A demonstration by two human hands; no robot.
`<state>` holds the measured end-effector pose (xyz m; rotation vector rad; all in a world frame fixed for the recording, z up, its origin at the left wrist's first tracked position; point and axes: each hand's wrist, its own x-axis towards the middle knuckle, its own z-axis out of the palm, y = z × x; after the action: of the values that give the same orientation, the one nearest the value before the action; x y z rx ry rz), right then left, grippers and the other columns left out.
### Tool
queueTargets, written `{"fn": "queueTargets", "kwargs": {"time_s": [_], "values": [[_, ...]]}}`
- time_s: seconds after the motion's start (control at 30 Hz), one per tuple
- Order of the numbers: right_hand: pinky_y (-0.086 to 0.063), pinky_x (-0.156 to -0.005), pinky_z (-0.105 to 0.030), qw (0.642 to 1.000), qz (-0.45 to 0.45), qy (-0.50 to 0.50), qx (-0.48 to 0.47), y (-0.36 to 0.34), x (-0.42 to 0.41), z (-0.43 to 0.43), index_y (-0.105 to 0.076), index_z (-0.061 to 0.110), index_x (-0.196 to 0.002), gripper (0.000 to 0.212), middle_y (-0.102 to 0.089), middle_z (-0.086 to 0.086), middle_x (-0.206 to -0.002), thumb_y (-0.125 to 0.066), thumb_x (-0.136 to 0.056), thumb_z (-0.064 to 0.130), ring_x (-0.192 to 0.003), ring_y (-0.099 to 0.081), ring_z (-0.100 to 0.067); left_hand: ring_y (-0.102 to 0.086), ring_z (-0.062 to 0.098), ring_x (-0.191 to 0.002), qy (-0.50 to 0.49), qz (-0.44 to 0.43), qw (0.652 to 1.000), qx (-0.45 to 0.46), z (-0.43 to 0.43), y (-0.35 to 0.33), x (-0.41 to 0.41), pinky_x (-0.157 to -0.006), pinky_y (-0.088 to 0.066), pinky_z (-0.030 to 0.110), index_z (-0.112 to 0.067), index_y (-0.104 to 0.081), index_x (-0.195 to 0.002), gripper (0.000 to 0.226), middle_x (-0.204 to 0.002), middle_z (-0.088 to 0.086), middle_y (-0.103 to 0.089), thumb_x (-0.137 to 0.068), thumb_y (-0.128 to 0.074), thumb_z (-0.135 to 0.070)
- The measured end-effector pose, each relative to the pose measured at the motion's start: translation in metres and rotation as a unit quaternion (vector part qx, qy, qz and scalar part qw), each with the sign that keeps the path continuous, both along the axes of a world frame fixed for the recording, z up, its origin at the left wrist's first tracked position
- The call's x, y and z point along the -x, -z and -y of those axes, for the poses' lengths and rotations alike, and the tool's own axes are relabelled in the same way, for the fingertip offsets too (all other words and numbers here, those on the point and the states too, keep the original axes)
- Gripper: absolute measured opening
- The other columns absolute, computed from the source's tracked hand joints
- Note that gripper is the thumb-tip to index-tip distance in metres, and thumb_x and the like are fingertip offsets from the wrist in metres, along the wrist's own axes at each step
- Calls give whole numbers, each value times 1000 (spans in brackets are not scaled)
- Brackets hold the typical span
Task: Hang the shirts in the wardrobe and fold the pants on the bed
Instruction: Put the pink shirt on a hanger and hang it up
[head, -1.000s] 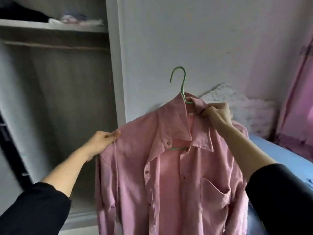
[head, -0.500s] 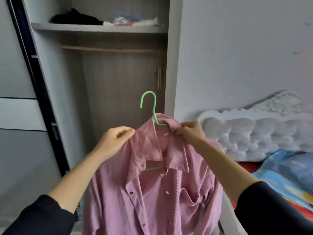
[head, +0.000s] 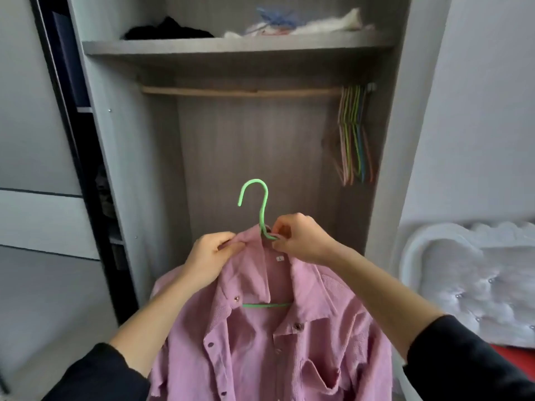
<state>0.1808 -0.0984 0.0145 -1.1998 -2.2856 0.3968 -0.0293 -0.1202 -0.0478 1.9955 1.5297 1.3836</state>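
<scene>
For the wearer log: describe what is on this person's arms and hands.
Both arms wear black long sleeves pushed up, leaving the forearms bare. The left hand and right hand are bare: no gloves, rings, watch or bracelets show. The left sleeve and right sleeve look plain, unmarked.

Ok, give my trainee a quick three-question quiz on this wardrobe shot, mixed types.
1. True or false: the green hanger is hooked on the wooden rail.
2. Where do the spare hangers sit on the rail: A left end, B middle, C right end?
3. Which hand pinches the base of the hanger's hook?

Key: 1 false, it is below the rail; 2 C; 3 the right hand, while the left hand grips the pink shirt collar.
</scene>
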Motion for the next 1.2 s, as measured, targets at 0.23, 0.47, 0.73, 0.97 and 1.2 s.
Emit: {"fn": "queueTargets", "kwargs": {"time_s": [0.23, 0.47, 0.73, 0.97, 1.2], "values": [[-31, -51, -26, 998, 0, -5, 64, -27, 75, -105, -66, 7, -67, 17, -48, -1, -61, -77, -73, 19, -56, -36, -12, -31, 11, -59, -24, -38, 999, 23, -99, -26, 67, -56, -25, 31, 4, -52, -67, 38, -60, 1, -34, -89, -64, -25], [-34, -48, -26, 999, -15, 38, 27, -61, 149, -194, -71, -2, -79, 21, -55, -5, -66, -76, -73, 17, -63, -45, -16, -46, 12, -58, -84, -101, 991, 4, -200, -66, 132, -57, -35, 32, -25, -61, -66, 25, -56, -7, -52, -88, -63, -37], [-35, -46, -25, 987, -107, 119, -31, -114, 253, -287, -70, -4, -76, 20, -55, -5, -64, -75, -71, 15, -62, -49, -15, -48, 25, -125, -143, -177, 971, -72, -303, -139, 234, -100, -38, 32, -21, -57, -129, 40, -134, 5, -55, -89, -58, -27], [-35, -48, -25, 972, -169, 152, -61, -176, 324, -354, -69, -5, -80, 25, -55, -8, -66, -71, -76, 19, -64, -51, -20, -33, 29, -134, -226, -196, 944, -139, -374, -223, 315, -106, -33, 40, -15, -39, -143, 54, -148, 7, -35, -91, -54, -24], [-32, -46, -21, 956, -235, 157, -81, -211, 390, -406, -61, 8, -87, 15, -55, -7, -78, -68, -78, 18, -72, -52, -18, -23, 29, -140, -255, -195, 939, -125, -416, -262, 355, -110, -29, 42, -14, -28, -147, 56, -153, 8, -24, -96, -45, -26]]}}
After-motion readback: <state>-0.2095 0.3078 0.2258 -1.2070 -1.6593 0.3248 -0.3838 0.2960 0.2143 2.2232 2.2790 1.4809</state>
